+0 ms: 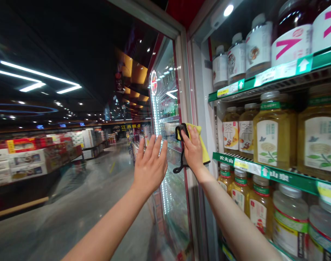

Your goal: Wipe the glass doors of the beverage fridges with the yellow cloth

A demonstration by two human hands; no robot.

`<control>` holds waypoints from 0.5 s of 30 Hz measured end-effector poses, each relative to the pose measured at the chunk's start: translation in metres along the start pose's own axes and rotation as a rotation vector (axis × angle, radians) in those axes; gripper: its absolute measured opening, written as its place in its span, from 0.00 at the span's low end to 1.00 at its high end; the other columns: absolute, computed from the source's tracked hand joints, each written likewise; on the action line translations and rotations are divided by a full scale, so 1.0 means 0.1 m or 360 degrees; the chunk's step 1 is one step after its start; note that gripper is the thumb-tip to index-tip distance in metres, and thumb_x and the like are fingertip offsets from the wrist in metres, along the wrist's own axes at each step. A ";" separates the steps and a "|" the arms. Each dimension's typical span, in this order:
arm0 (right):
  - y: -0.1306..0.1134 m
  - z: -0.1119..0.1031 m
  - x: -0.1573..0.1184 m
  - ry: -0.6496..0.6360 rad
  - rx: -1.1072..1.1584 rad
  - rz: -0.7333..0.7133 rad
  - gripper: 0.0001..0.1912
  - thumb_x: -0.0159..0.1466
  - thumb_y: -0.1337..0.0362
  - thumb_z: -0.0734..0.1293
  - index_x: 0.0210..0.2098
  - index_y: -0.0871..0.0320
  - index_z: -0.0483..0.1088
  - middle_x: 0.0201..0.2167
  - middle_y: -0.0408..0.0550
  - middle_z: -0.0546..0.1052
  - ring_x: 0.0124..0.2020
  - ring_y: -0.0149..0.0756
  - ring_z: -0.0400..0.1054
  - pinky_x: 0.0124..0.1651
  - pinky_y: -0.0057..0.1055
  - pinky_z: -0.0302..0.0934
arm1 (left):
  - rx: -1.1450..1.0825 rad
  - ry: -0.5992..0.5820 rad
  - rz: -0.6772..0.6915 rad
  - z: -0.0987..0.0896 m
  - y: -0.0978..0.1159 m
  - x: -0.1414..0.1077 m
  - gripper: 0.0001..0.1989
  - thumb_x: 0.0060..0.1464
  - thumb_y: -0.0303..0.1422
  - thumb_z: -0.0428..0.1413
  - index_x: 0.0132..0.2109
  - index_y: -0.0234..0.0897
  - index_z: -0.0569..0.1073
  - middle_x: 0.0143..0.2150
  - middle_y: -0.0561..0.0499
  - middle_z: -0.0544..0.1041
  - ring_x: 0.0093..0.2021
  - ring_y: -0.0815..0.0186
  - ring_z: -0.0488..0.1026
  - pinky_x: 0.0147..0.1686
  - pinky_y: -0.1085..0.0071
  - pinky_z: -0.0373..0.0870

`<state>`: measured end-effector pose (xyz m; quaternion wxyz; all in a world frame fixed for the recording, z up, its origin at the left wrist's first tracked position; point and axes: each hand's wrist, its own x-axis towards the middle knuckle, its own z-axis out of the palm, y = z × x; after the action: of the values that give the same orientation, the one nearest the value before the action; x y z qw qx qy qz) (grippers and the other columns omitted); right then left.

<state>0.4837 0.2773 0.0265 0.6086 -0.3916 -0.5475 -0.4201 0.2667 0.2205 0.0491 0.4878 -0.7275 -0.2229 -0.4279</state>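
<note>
My right hand (pixel 193 148) has a yellow cleaning cloth (pixel 206 152) with dark trim and a black loop under its palm and fingers. The cloth lies against the inner frame (pixel 192 98) of an open glass door, near its hinge side. To the left, my left hand (pixel 151 165) is raised with fingers stretched and apart, holding nothing. Its palm faces the glass door (pixel 122 108); whether it touches the pane I cannot tell.
On the right, green-edged cooler shelves (pixel 230 159) carry rows of drinks, with a large tea bottle (pixel 267 134) close to my right forearm. A neighbouring lit cooler (pixel 168 108) shows beyond the glass. Stacked boxes (pixel 26 163) stand across the grey floor (pixel 100 203).
</note>
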 end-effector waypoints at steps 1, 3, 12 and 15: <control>-0.01 0.00 -0.15 -0.0015 0.0006 0.0021 0.35 0.71 0.73 0.54 0.73 0.38 0.51 0.74 0.43 0.57 0.76 0.43 0.42 0.73 0.60 0.53 | 0.0003 0.0006 0.0007 -0.01 0.00 -0.03 0.36 0.60 0.30 0.55 0.73 0.39 0.54 0.72 0.39 0.61 0.75 0.53 0.51 0.74 0.44 0.44; -0.04 -0.01 -0.44 -0.0041 0.0014 0.0051 0.37 0.70 0.75 0.54 0.73 0.37 0.50 0.73 0.42 0.58 0.76 0.44 0.42 0.73 0.61 0.53 | 0.0024 0.0020 0.0029 -0.02 0.01 -0.07 0.34 0.61 0.30 0.55 0.72 0.38 0.56 0.72 0.38 0.62 0.75 0.53 0.50 0.74 0.44 0.45; -0.16 -0.11 -0.42 -0.0138 -0.0083 0.0012 0.32 0.71 0.71 0.56 0.70 0.39 0.58 0.71 0.46 0.63 0.75 0.48 0.47 0.72 0.69 0.44 | 0.0145 -0.0048 0.0118 -0.26 -0.05 -0.26 0.27 0.63 0.30 0.54 0.68 0.35 0.64 0.68 0.37 0.68 0.72 0.50 0.59 0.74 0.44 0.47; -0.33 -0.05 0.27 -0.0211 -0.0042 -0.0024 0.29 0.73 0.68 0.55 0.71 0.43 0.57 0.73 0.47 0.59 0.76 0.46 0.45 0.74 0.67 0.35 | 0.0144 -0.0056 0.0099 -0.31 -0.09 -0.25 0.28 0.63 0.31 0.55 0.68 0.35 0.64 0.69 0.37 0.67 0.72 0.50 0.60 0.74 0.44 0.46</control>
<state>0.4555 0.2590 0.0534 0.5626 -0.4226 -0.5839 -0.4049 0.2340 0.1983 0.0374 0.5293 -0.7186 -0.2279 -0.3893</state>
